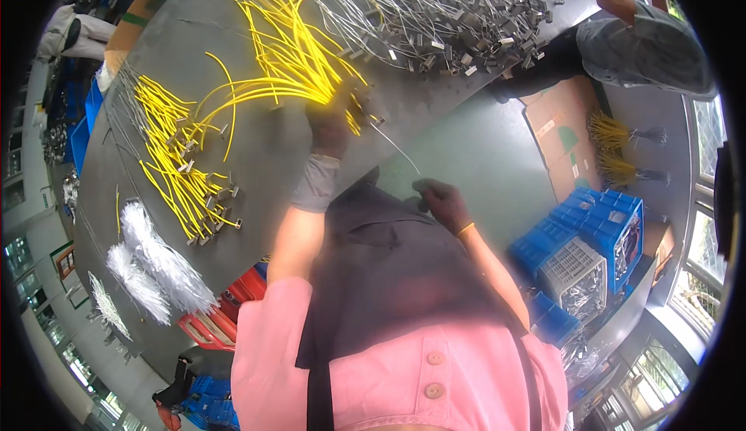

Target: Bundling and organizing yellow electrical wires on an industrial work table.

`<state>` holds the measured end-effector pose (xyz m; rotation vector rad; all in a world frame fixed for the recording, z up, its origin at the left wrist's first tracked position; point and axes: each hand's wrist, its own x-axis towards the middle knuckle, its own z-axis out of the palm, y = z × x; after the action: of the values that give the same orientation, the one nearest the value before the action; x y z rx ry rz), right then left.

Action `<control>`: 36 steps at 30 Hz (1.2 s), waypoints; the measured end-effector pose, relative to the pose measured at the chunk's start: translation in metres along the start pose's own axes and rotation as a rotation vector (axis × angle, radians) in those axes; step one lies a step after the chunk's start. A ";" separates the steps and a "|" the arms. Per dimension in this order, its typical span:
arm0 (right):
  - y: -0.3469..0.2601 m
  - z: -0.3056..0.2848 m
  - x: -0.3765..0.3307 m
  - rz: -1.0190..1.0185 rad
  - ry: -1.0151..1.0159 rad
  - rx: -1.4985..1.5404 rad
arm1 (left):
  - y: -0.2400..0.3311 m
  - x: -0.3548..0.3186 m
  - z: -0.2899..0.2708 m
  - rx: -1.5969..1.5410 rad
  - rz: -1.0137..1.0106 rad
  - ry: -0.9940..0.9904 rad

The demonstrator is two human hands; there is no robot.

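So the grey table (260, 175) is pretty loaded. The left hand (330, 130), in a dark glove, is at the table's near edge with its fingers closed around a bunch of yellow cables (291, 58). It's kinda blurry there, so I can't tell exactly how each finger sits. That bunch runs back across the middle of the table, with metal ends poking out by the glove.

The right hand (443, 204), also dark-gloved, is off the table's near edge, out over the floor. Its fingers are pinched narrow on the end of a thin pale wire (399, 150), which stretches back toward the table edge by the left hand.

Other stuff: a second heap of yellow cables (167, 163) with metal ends lies on the left part of the table, and bundles of white strands (155, 256) sit on its lower left. A big pile of grey cables (474, 31) with metal plugs covers the far right of the table, near a co-worker (645, 50) in a grey top. Red crates (225, 311) are just beside the table's near edge, and blue crates (587, 217) are stacked well apart to its right.
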<state>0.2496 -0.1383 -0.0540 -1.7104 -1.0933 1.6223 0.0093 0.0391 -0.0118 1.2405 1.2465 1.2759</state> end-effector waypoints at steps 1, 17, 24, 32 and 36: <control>0.000 -0.004 0.002 0.005 0.005 0.001 | 0.003 0.011 -0.010 -0.024 -0.128 -0.049; -0.144 0.073 0.222 -0.197 0.307 -0.147 | -0.046 0.032 -0.002 -0.035 -0.129 -0.041; -0.165 0.074 0.223 -0.265 0.531 -0.556 | -0.076 0.060 -0.076 0.311 -0.024 -0.116; -0.133 0.054 0.250 -0.231 0.435 -1.214 | -0.045 0.076 -0.137 0.465 0.252 0.088; -0.140 0.048 0.213 -0.253 0.302 -1.272 | 0.002 0.051 -0.132 0.112 0.082 0.189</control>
<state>0.1650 0.1066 -0.0606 -2.2301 -2.2841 0.3648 -0.1249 0.0825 -0.0032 1.2848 1.4314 1.4250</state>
